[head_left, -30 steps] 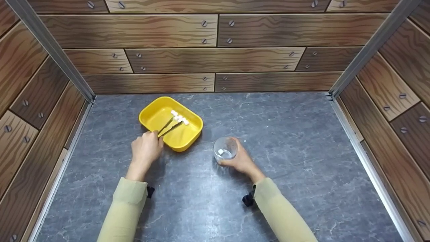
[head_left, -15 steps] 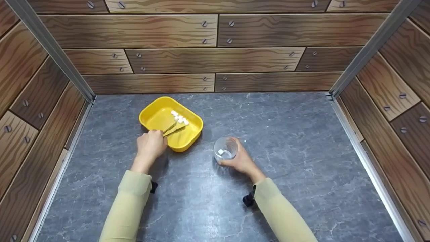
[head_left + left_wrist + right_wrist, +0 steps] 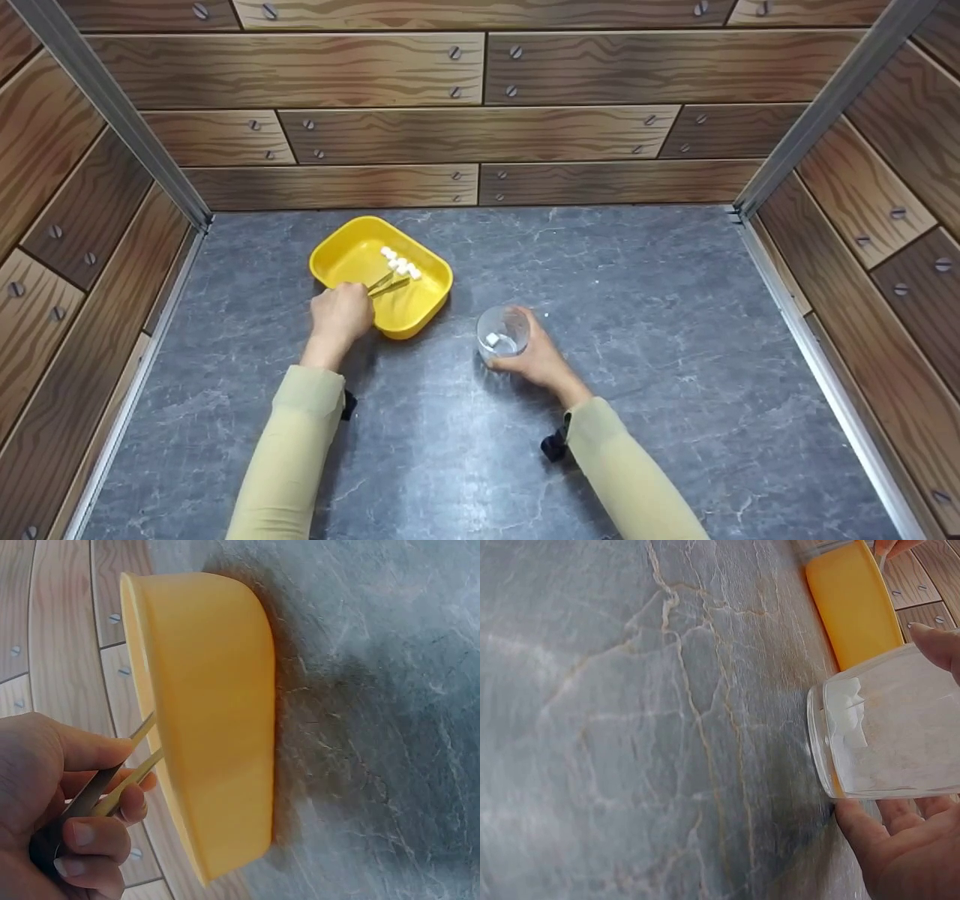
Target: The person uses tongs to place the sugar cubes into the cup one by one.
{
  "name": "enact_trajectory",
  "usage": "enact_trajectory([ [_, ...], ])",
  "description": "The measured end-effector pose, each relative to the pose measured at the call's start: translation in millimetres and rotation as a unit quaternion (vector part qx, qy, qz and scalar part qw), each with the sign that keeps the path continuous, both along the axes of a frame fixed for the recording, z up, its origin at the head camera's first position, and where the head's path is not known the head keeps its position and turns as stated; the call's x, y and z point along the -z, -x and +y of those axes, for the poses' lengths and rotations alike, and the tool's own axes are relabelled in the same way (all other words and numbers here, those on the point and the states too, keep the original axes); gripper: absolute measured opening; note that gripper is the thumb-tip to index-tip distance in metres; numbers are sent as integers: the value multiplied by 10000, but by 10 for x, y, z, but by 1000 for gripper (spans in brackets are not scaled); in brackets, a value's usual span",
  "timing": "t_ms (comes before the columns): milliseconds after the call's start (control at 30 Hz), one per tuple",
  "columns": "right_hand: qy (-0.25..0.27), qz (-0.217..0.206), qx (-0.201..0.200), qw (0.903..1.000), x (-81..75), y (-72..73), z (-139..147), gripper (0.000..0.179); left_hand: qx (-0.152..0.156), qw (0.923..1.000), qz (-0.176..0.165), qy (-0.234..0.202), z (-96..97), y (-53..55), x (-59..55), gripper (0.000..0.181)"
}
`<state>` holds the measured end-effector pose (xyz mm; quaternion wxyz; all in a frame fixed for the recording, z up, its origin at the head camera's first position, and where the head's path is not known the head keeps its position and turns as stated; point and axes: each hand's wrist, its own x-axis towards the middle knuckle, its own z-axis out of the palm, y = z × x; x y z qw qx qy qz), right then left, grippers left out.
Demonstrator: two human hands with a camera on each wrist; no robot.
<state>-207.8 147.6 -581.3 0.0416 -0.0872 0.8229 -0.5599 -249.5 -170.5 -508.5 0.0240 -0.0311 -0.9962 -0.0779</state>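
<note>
My left hand (image 3: 341, 319) pinches a pair of metal tongs (image 3: 112, 791) between thumb and fingers, at the near left rim of a yellow tub (image 3: 337, 251). The tongs' two arms reach over the rim, tips apart, close to several small white cubes (image 3: 401, 265) lying in the tub. In the left wrist view the tub's wall hides the tips. My right hand (image 3: 536, 356) curls round a clear glass (image 3: 504, 322) standing upright on the grey surface. White pieces (image 3: 847, 714) lie at the bottom of the glass; how many is hard to tell.
The grey marbled surface (image 3: 637, 300) spreads around the tub and glass. Wood-patterned panels (image 3: 480, 135) stand at the back and both sides, with metal rails (image 3: 817, 345) along the edges. The glass is to the right of the tub, with a gap between them.
My left hand has moved slightly right and away from me, and the tongs' arms have drawn closer together. The cubes have barely shifted. The right hand and glass stay put.
</note>
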Motion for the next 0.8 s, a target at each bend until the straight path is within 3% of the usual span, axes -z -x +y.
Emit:
enact_trajectory([
  [467,-115,-54,69,9999,-17,-1,-11,97,-80,10000,48,-19,1,99,87,18],
  [800,-78,-99,85,9999,-11,-8,-8,97,-96,9997,173,-108,-15,110,162,19],
])
